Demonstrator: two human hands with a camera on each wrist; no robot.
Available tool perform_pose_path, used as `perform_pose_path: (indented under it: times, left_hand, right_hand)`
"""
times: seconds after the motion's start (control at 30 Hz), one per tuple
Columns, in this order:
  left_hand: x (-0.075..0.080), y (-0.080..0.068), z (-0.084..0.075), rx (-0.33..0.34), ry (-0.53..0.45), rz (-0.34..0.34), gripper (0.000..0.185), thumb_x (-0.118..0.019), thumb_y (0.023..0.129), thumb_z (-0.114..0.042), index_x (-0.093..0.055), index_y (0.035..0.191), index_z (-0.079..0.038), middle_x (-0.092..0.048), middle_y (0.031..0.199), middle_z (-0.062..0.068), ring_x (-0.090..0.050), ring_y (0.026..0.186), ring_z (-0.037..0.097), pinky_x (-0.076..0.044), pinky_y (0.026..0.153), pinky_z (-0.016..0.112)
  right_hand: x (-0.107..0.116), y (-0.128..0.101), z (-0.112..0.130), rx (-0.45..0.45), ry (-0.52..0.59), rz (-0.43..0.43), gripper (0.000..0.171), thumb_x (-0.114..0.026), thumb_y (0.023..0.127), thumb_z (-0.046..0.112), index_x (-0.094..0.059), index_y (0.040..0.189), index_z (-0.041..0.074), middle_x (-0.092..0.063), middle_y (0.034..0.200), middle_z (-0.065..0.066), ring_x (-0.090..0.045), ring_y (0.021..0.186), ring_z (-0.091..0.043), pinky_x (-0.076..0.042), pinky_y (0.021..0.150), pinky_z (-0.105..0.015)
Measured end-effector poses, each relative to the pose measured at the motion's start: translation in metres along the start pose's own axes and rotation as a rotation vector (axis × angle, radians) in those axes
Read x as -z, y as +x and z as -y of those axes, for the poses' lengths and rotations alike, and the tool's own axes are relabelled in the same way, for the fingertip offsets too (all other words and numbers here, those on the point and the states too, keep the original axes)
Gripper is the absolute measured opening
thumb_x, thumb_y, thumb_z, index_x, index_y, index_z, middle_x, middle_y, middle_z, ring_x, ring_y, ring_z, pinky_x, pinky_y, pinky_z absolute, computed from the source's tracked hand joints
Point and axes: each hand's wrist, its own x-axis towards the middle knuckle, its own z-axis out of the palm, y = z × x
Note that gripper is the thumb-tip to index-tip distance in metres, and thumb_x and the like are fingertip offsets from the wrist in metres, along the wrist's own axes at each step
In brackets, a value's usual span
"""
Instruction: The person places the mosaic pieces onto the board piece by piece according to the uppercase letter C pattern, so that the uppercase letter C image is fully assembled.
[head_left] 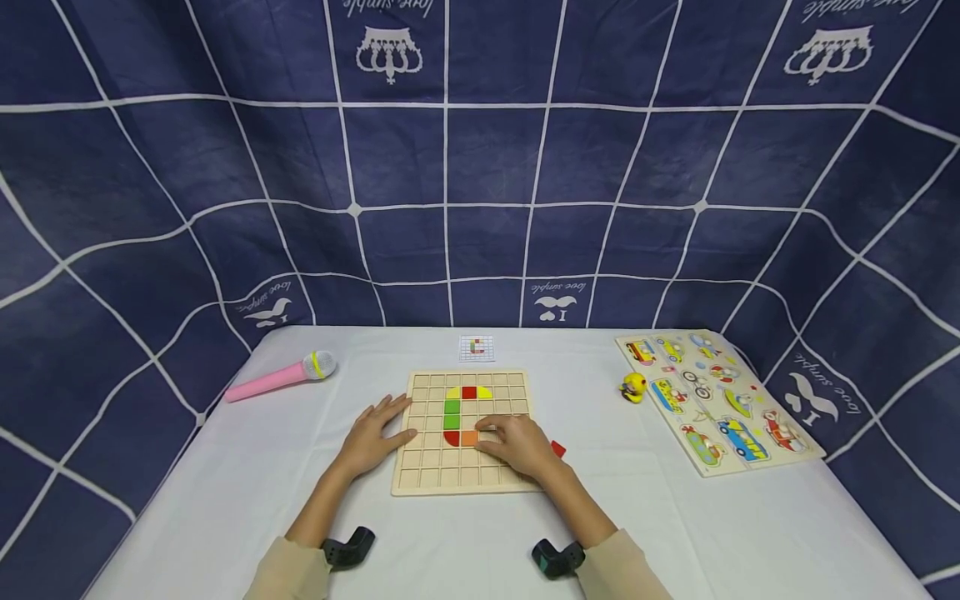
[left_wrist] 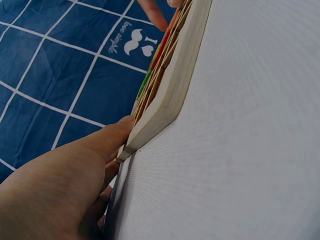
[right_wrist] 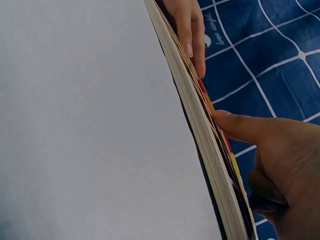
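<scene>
A wooden grid board (head_left: 427, 477) lies mid-table, with coloured tiles forming a curved shape. My left hand (head_left: 368, 439) rests at the board's left edge, fingers spread and straight; in the left wrist view its thumb (left_wrist: 117, 135) lies against the board's rim. My right hand (head_left: 517, 443) is over the lower middle, finger and thumb at the right corners of an orange square tile (head_left: 469, 437). Beside that tile sits a red rounded tile (head_left: 452, 437). Above are green tiles (head_left: 452, 414), a red square (head_left: 468, 392) and yellow rounded tiles (head_left: 485, 392). The palm hides some cells.
Right of the board lies a loose red tile (head_left: 558, 449). A small pattern card (head_left: 477, 348) is behind the board. At left lies a pink toy microphone (head_left: 273, 381); at right are a yellow duck toy (head_left: 633, 387) and a vehicle picture puzzle (head_left: 712, 404).
</scene>
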Motion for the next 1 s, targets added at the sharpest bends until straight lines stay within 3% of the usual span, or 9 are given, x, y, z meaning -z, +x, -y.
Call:
perform_pose_path:
  times: [0.57,1.0]
  left_hand:
    - [-0.001,-0.002,0.0,-0.003,-0.003,-0.007,0.063,-0.068,0.082,-0.036,-0.048,0.135,-0.007,-0.042,0.141,0.011,-0.026,0.134,0.035,-0.012,0.11,0.051]
    - [0.0,0.0,0.0,-0.017,0.007,-0.006,0.062,-0.068,0.082,-0.036,-0.048,0.134,-0.007,-0.042,0.14,0.011,-0.026,0.134,0.035,-0.013,0.109,0.052]
  right_hand:
    - [0.054,-0.038,-0.028,-0.094,-0.067,-0.058,0.028,-0.076,0.075,0.03,-0.07,0.101,0.022,-0.035,0.047,0.012,-0.027,0.042,-0.002,-0.026,0.042,-0.021]
    - [0.072,-0.062,-0.054,-0.164,-0.076,0.066,0.033,-0.08,0.07,0.034,-0.071,0.099,0.022,-0.03,0.049,0.011,-0.023,0.047,-0.004,-0.022,0.046,-0.021]
